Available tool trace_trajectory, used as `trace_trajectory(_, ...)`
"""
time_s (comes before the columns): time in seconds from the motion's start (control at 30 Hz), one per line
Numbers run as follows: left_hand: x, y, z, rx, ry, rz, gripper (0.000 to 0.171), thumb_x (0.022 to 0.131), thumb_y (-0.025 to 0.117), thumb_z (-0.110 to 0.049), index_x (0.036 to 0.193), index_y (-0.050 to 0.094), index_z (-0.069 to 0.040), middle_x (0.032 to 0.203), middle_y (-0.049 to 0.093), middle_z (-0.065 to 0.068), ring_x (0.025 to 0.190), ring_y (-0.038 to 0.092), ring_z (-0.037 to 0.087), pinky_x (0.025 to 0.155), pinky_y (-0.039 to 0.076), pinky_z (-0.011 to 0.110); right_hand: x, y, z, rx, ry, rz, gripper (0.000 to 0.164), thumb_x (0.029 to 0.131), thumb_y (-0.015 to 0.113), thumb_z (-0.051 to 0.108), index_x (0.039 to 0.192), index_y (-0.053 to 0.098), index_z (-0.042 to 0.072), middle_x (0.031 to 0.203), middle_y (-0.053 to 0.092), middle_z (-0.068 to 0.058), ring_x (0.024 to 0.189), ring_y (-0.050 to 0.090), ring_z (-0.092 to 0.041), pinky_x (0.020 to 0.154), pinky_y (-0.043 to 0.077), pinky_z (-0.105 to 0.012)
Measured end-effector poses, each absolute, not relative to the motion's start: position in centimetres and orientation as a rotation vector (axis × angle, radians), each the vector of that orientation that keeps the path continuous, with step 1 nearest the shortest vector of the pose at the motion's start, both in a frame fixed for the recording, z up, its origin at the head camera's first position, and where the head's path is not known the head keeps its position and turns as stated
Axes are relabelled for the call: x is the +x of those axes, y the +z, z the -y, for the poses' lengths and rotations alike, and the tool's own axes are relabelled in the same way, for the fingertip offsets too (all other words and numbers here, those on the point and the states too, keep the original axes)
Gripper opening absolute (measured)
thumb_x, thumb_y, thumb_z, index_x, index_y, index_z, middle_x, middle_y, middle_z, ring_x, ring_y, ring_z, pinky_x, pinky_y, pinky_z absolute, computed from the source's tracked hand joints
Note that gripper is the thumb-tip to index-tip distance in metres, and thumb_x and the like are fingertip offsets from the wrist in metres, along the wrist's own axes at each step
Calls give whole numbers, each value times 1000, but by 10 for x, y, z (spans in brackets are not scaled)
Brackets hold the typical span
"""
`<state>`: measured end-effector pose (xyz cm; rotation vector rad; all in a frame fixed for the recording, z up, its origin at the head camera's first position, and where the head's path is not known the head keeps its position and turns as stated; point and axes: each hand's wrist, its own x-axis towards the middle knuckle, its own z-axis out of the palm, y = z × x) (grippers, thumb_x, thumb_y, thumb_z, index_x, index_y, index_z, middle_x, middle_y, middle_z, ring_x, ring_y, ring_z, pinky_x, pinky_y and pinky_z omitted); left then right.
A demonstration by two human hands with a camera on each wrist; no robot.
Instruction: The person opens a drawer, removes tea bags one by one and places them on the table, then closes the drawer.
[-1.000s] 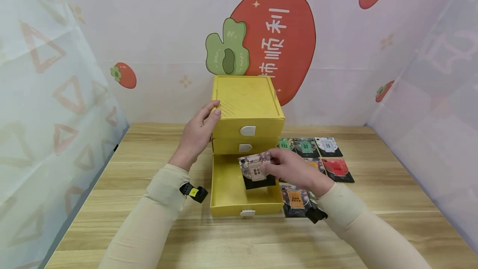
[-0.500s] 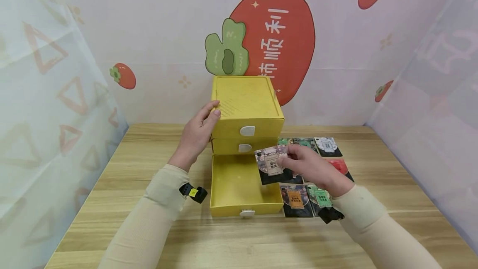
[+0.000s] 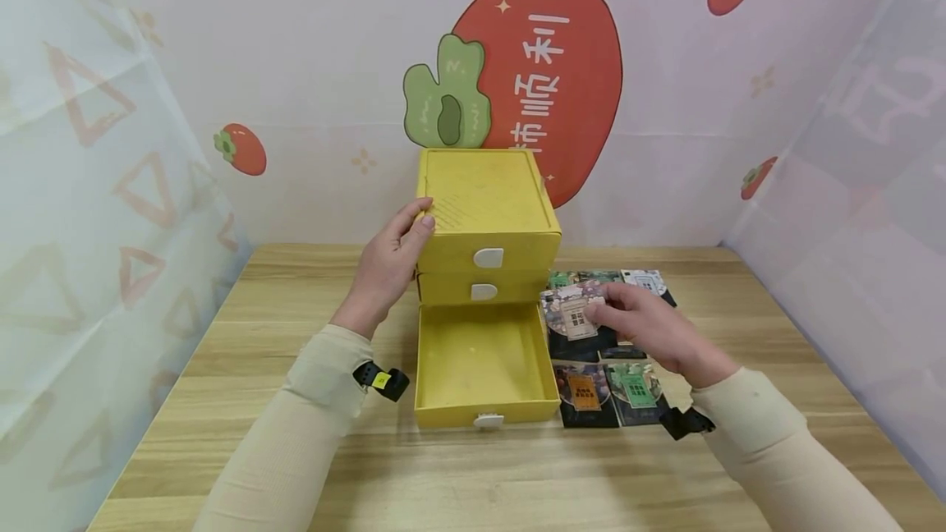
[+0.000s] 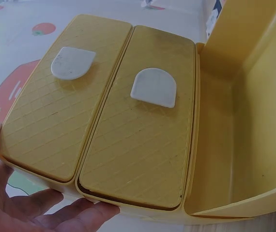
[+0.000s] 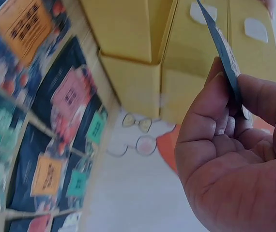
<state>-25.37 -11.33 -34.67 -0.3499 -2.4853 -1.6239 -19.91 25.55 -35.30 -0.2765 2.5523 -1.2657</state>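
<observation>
My left hand [image 3: 388, 269] rests against the upper left side of a yellow drawer box [image 3: 488, 187]. In the left wrist view its straight fingertips press along the side of the box. The bottom drawer [image 3: 476, 364] is pulled out and bare inside; the two upper drawers are closed. My right hand [image 3: 654, 331] pinches a flat tea packet [image 3: 576, 327] between thumb and fingers, just right of the open drawer and above other packets. In the right wrist view, the packet [image 5: 225, 58] shows nearly edge-on.
Several tea packets lie in rows right of the box, among them an orange-labelled one [image 3: 584, 394] and a green-labelled one [image 3: 634, 388]. Beneath everything is a wooden table [image 3: 310, 450]. A fruit-patterned cloth [image 3: 310, 64] stands behind the box.
My right hand has carried the tea packet rightward, from over the open drawer to above the packet rows. My left hand has stayed on the box.
</observation>
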Motion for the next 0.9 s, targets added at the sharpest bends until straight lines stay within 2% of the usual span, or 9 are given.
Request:
trace_trajectory(0.27,-254,-346,114,-342,-1619,2494,58,106,41,-65,158,44,-40,165,42,-2,150,42,26,119,37,56,-202,-359,-282,-211,-1344,-2513,34,110,57,29,94,47,1,76,41,-5,63,38,-18,59,40,-35)
trace_trajectory(0.43,-253,-346,113,-340,-1620,2498,60,105,41,-67,158,43,-40,164,42,-2,150,42,26,118,38,56,-201,-366,-300,-176,-1388,-2477,30,110,54,25,97,48,-2,81,47,-6,67,45,-17,62,43,-34)
trace_trajectory(0.7,-253,-345,113,-342,-1609,2507,59,106,41,-65,159,43,-38,163,44,-1,149,43,27,118,37,56,-194,-379,-334,-88,-1361,-2498,30,110,55,22,93,49,-1,80,45,-5,68,44,-16,63,42,-33)
trace_trajectory(0.9,-253,-346,113,-344,-1626,2499,59,106,42,-65,159,43,-38,163,45,-1,149,43,26,119,37,56,-187,-391,-360,-42,-1363,-2467,27,110,53,19,97,54,-4,83,54,-4,69,51,-12,63,48,-31)
